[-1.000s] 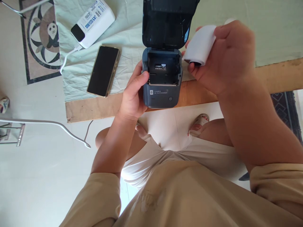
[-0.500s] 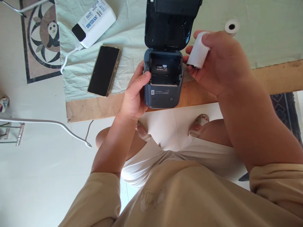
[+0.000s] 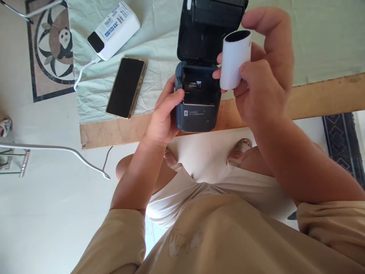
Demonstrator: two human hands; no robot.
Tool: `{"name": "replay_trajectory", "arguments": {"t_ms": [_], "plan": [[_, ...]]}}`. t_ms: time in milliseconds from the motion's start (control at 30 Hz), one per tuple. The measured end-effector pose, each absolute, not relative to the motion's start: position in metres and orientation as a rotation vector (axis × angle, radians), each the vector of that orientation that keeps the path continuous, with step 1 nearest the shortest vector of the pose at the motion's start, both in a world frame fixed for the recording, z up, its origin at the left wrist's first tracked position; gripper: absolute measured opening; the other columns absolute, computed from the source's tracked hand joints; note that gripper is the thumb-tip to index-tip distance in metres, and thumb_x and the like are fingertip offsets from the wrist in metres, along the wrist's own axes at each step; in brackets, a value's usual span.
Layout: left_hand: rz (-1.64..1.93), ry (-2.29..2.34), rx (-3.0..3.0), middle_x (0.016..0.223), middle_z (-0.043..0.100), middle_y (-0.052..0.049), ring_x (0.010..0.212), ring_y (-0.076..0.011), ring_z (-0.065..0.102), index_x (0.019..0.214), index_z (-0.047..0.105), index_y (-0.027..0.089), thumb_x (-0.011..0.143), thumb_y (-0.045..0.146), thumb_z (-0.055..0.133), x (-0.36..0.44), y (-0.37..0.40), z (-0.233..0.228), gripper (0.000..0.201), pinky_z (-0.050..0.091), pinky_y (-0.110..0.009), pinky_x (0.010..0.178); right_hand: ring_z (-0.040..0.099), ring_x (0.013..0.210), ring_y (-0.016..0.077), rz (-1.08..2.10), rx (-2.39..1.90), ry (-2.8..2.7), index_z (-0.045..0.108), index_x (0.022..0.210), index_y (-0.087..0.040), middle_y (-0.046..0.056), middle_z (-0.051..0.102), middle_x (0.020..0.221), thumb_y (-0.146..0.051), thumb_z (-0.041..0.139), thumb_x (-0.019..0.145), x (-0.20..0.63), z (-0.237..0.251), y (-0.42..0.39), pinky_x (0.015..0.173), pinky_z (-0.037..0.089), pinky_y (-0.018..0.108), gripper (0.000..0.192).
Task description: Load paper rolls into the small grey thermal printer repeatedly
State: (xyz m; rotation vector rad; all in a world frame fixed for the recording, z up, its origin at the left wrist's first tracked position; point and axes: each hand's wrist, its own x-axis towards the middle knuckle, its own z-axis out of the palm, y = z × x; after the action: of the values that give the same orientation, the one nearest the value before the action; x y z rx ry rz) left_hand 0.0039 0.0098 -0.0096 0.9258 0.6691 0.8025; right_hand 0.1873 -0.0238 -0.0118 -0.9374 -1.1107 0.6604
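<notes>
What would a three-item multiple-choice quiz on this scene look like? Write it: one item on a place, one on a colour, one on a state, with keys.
1. Where does the phone lie?
A. on the pale green cloth, left of the printer
B. inside the printer
C. on the floor tiles

2. What colour is the paper roll?
A. black
B. white
C. yellow

3. How is the printer's lid?
A. shut
C. taken off and laid aside
B. swung open, with the bay bare

Keys:
1 A: the phone rests screen-up on the cloth, between the power bank and the printer.
2 B: the roll held in the right hand is white, its core dark.
3 B: the lid stands up behind the body while the left hand grips the printer's side.
</notes>
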Motion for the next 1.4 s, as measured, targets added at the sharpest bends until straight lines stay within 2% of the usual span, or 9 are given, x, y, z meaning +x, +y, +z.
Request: {"name": "replay_trajectory", "arguments": {"t_ms": [100, 267, 433, 600, 767, 933, 1067, 1267, 1400], "plan": [[0.83, 0.555, 0.985, 0.119, 0.073, -0.006, 0.148, -0.03, 0.054, 0.12, 0.068, 0.022, 0.104, 0.03, 0.057, 0.003, 0.009, -0.01, 0.022, 0.051, -0.045, 0.121, 0.066, 0.098, 0.0127, 0.648, -0.936, -1.153, 0.052, 0.122, -0.03, 0.003, 0.056, 0.135, -0.021, 0.055, 0.078, 0.186, -0.013, -0.025, 0.069, 0.06, 0.029, 0.046], [0.849, 0.591, 0.964, 0.116, 0.071, -0.004, 0.152, -0.0257, 0.052, 0.118, 0.066, 0.019, 0.106, 0.026, 0.054, 0.004, 0.006, -0.008, 0.019, 0.048, -0.04, 0.124, 0.064, 0.103, 0.0161, 0.424, -0.942, -1.331, 0.06, 0.109, -0.035, -0.002, 0.06, 0.116, -0.011, 0.061, 0.081, 0.182, -0.01, -0.035, 0.083, 0.063, 0.035, 0.036], [0.858, 0.632, 1.01, 0.122, 0.073, -0.003, 0.15, -0.0278, 0.052, 0.113, 0.068, 0.024, 0.1, 0.033, 0.061, 0.005, 0.005, -0.008, 0.017, 0.052, -0.038, 0.12, 0.068, 0.112, 0.0222, -0.021, -1.117, -1.656, 0.065, 0.122, -0.035, 0.003, 0.069, 0.117, -0.023, 0.062, 0.09, 0.182, -0.007, -0.042, 0.098, 0.061, 0.04, 0.035], [0.881, 0.623, 1.047, 0.12, 0.074, 0.0, 0.152, -0.0322, 0.048, 0.113, 0.07, 0.029, 0.091, 0.042, 0.072, 0.005, 0.006, -0.014, 0.026, 0.053, -0.041, 0.117, 0.067, 0.118, 0.0205, -0.024, -1.405, -1.744, 0.061, 0.108, -0.03, 0.001, 0.073, 0.12, -0.015, 0.058, 0.09, 0.179, -0.001, -0.05, 0.095, 0.06, 0.036, 0.023], [0.874, 0.649, 1.079, 0.121, 0.072, -0.003, 0.148, -0.028, 0.054, 0.116, 0.066, 0.026, 0.092, 0.042, 0.071, 0.002, 0.006, -0.01, 0.029, 0.054, -0.034, 0.114, 0.072, 0.108, 0.0204, 0.065, -1.392, -1.754, 0.058, 0.09, -0.026, 0.0, 0.075, 0.113, -0.017, 0.064, 0.09, 0.181, -0.001, -0.046, 0.091, 0.059, 0.037, 0.01], [0.834, 0.626, 1.095, 0.114, 0.073, -0.001, 0.143, -0.0265, 0.057, 0.113, 0.067, 0.028, 0.097, 0.039, 0.067, 0.002, 0.005, -0.006, 0.02, 0.051, -0.03, 0.113, 0.075, 0.098, 0.0177, -0.045, -1.357, -1.764, 0.064, 0.091, -0.028, -0.002, 0.078, 0.105, -0.023, 0.06, 0.094, 0.183, -0.007, -0.042, 0.086, 0.059, 0.036, 0.007], [0.849, 0.633, 1.087, 0.114, 0.074, -0.002, 0.146, -0.032, 0.052, 0.115, 0.068, 0.028, 0.09, 0.05, 0.074, 0.002, 0.006, -0.01, 0.034, 0.05, -0.033, 0.114, 0.072, 0.083, 0.0195, -0.23, -1.379, -1.732, 0.067, 0.1, -0.029, 0.0, 0.077, 0.09, -0.03, 0.056, 0.097, 0.182, -0.009, -0.042, 0.076, 0.055, 0.038, 0.012], [0.836, 0.633, 1.073, 0.112, 0.074, -0.002, 0.15, -0.0334, 0.048, 0.114, 0.07, 0.029, 0.088, 0.048, 0.076, 0.001, 0.008, -0.013, 0.033, 0.048, -0.036, 0.116, 0.068, 0.096, 0.0228, -0.133, -1.379, -1.721, 0.066, 0.094, -0.027, 0.003, 0.073, 0.103, -0.021, 0.06, 0.089, 0.184, -0.008, -0.04, 0.09, 0.055, 0.042, 0.01], [0.838, 0.611, 1.068, 0.113, 0.074, -0.003, 0.144, -0.0324, 0.054, 0.114, 0.07, 0.029, 0.091, 0.046, 0.075, 0.001, 0.006, -0.011, 0.029, 0.053, -0.035, 0.108, 0.069, 0.097, 0.0208, 0.072, -1.425, -1.739, 0.069, 0.09, -0.027, 0.003, 0.074, 0.109, -0.021, 0.068, 0.084, 0.186, -0.006, -0.039, 0.083, 0.056, 0.037, 0.008]]}}
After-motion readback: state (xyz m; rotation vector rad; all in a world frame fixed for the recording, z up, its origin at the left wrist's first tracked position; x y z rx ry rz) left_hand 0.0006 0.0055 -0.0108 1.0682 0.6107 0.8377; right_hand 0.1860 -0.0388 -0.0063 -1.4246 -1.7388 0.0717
